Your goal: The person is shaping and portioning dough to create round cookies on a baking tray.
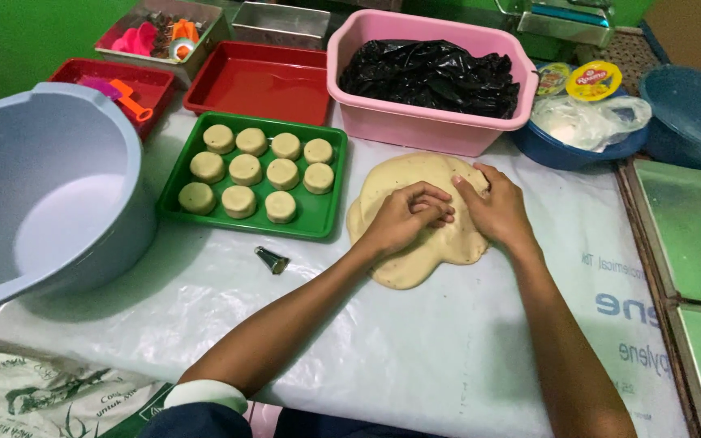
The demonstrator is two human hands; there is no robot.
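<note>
Dough slab (pixel 415 251) flat on desk (pixel 448 349), right of green tray (pixel 326 219). Left hand (pixel 403 217) curled, pressing dough; right hand (pixel 492 207) flat on it. Possibly something under left grip, can't tell.

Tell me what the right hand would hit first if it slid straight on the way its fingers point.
The right hand points up and left across the flattened dough. Past the dough's far edge, it would likely meet the pink tub first, though depth is uncertain.

Far right, beyond my hands: a round yellow-lidded tub (pixel 594 79) beside a smaller round green-rimmed packet (pixel 553 78), both above a clear plastic bag (pixel 590 122). Near left corner: a printed white sack (pixel 38 397).
</note>
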